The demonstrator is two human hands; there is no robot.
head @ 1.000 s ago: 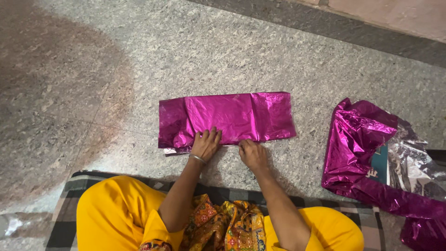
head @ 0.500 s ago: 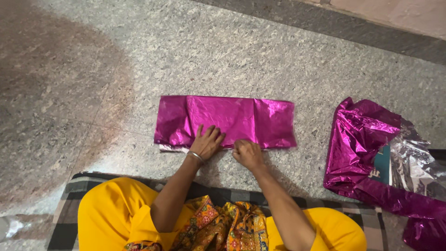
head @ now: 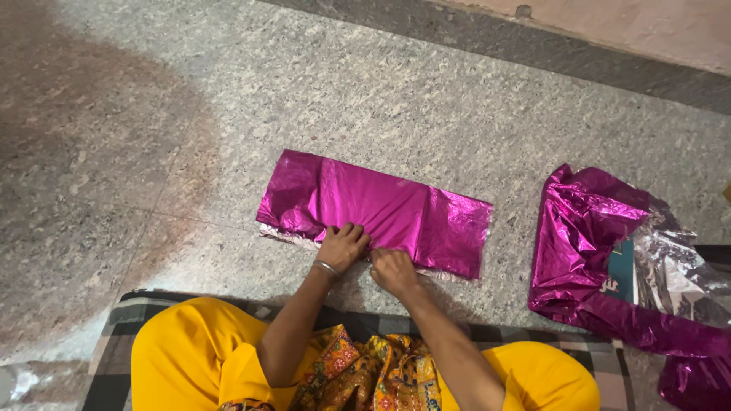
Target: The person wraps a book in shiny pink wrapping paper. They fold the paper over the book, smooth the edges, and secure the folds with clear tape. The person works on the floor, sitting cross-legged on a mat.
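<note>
- Floor (head: 426, 99) of speckled grey stone fills my head view, with a darker stone band (head: 533, 46) running along its far edge.
- Flat on that floor, straight ahead of me, lies a folded magenta foil sheet (head: 373, 209), a long rectangle set slightly askew, its right end nearer to me than its left.
- A thin silver edge (head: 285, 236) of the sheet's underside peeks out along the near side.
- My left hand (head: 341, 245) rests on the near edge of the sheet, close to its middle, fingers curled and pressed together onto the foil; a thin metal bangle (head: 326, 267) sits at the wrist.
- My right hand (head: 392, 270) is just beside the left, almost touching it, knuckles bent at the same near edge; its grip looks closed onto the foil edge, though I cannot tell whether it pinches the edge or only presses it down.
- Well apart, on the right, a crumpled heap of magenta and silver foil (head: 586, 228) lies loosely around a teal box (head: 623, 270).
- Nearest to me I see yellow trousers (head: 190, 350), a patterned orange cloth (head: 373, 373) in the lap, and a checked mat (head: 114, 342) under the knees.
</note>
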